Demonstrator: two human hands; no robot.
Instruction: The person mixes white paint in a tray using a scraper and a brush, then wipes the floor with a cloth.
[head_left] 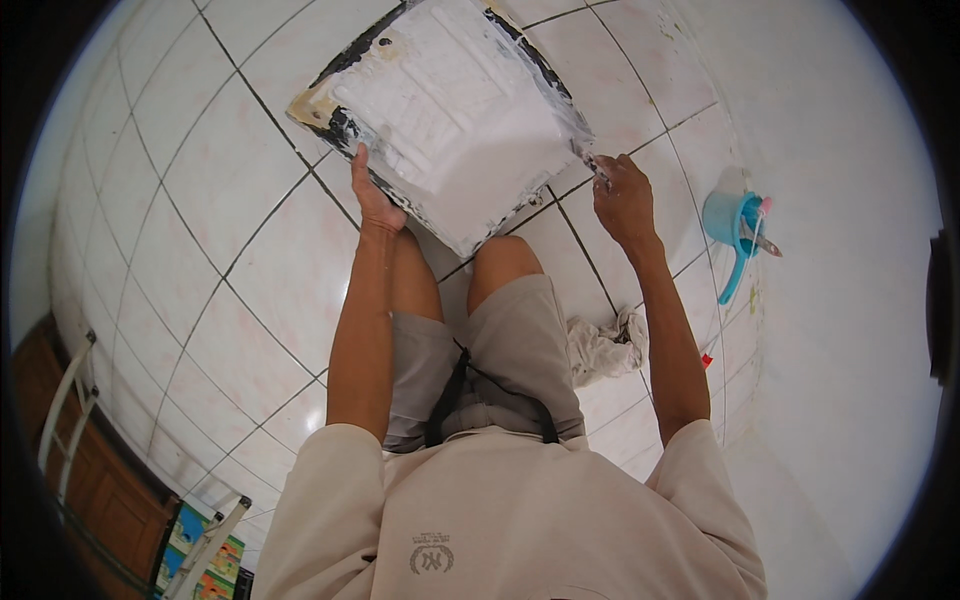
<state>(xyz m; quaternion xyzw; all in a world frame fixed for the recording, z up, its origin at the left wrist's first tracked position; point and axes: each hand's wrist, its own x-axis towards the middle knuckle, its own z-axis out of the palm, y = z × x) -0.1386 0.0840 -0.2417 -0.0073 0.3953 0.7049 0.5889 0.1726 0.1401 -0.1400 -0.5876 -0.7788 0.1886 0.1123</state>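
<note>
A squarish panel (455,95), thickly coated in white with black and tan patches along its rim, is tilted in front of my knees. My left hand (378,198) grips its lower left edge, thumb up along the side and the other fingers hidden beneath. At the panel's right corner, my right hand (624,200) is closed on a thin white-smeared tool (598,170) that looks like a small paintbrush. Its tip meets the panel's edge; the fist hides most of the handle.
A light blue dipper (722,215) holding a brush and a pink-ended item stands by the white wall (840,250) at right. A crumpled whitish cloth (600,350) lies beside my right thigh. Ladder-like metal legs (70,420) and a brown wooden door (105,500) are at lower left.
</note>
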